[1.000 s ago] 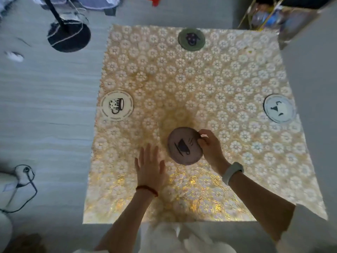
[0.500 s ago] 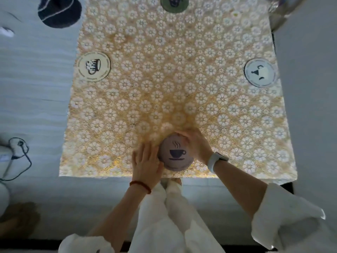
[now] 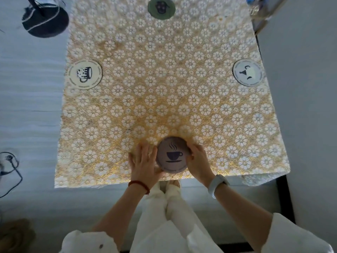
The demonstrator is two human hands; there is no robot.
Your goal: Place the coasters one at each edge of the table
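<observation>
Your last coaster, the grey cup coaster [image 3: 172, 155], lies flat on the surface [image 3: 164, 106] at the middle of the near edge, just inside the rim. Both hands flank it: left hand [image 3: 144, 162] on its left side, fingers spread and flat, palm edge touching the disc; right hand [image 3: 197, 159] cupped round its right side, fingers curled against the rim. Neither grip is clamped on it. I read this as nudging, not holding.

The key relation: the disc sits between your two hands, equally near both, and the near edge is just behind it. It's round, so there's no long axis to align; only the printed cup faces you upright.

The other three look placed: green coaster [image 3: 161, 8] at the far edge, cream coaster [image 3: 85, 74] at the left, white coaster [image 3: 248, 72] at the right.

My judgement: task nearly done. Lift both hands straight off; dragging toward you risks pushing it over the edge.
</observation>
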